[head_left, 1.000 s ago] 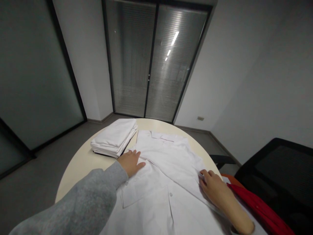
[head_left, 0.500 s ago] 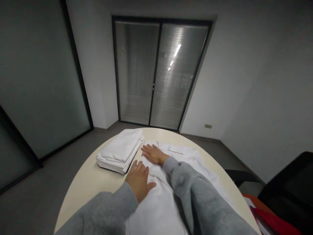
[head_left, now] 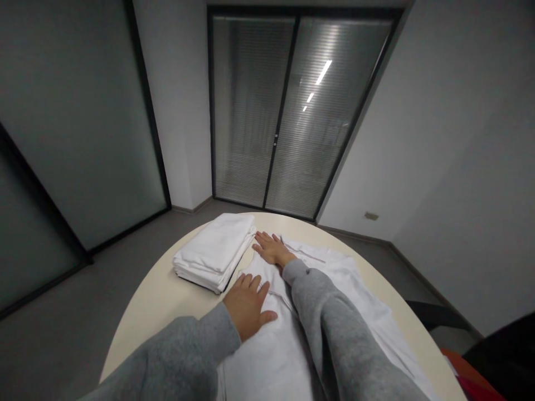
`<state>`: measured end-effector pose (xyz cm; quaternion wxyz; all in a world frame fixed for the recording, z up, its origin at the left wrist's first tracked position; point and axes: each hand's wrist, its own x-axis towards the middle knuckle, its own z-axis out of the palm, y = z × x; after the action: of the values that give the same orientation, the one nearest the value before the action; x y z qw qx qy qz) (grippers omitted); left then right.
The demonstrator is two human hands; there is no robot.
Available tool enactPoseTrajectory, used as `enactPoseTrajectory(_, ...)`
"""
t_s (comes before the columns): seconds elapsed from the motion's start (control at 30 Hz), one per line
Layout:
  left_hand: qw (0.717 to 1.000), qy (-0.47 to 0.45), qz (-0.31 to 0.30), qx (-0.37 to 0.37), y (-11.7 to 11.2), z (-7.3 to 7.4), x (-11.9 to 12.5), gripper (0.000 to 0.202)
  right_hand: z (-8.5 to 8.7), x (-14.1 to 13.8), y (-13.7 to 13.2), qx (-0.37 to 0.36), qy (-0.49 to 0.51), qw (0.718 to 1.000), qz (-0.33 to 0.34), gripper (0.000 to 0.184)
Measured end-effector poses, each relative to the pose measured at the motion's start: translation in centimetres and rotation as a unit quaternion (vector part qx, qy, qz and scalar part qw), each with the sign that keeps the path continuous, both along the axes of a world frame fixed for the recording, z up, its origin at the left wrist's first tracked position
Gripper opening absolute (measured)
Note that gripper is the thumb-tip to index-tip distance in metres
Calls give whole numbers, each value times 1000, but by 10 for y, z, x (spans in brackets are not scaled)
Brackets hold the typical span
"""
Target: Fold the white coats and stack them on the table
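Sitting on the left part of the round table, a pile of folded white cloths is lying just beside the white shirt. The shirt is lying spread out on the table in front of the person, running from the middle toward the right edge. The left hand is lying flat on the shirt, just right of the pile, with its fingers open and spread. It is holding nothing, only pressing down, and it is staying about where it was a second ago. The right hand is the one changing places. A second ago it was resting at the right side of the shirt, and now it is reaching across to the far left part, by the collar, close to the pile. It too is lying open and flat, fingers stretched out, gripping nothing. So both hands are now pressing on the same left side of the shirt, and its right side is lying with no hand on it. Far right, a dark chair and something red are peeking in at the corner.
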<state>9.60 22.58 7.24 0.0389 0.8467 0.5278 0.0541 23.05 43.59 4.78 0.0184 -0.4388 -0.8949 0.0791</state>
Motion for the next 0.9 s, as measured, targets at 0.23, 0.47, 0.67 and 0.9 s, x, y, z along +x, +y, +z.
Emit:
enactPoseTrajectory(0.23,999,31,19,-3,-1,2,-6,56,53,12,-60,56,41,997,15,68)
enactPoseTrajectory(0.47,998,33,-40,-36,-14,27,-19,48,49,80,-217,5,81,997,-16,65)
enactPoseTrajectory(0.67,992,19,-14,-121,-51,37,-40,29,29,133,-303,-35,105,989,-100,61)
enactPoseTrajectory(0.9,996,-33,-10,-88,-52,-13,-65,51,22,191,-339,25,75,972,-219,63)
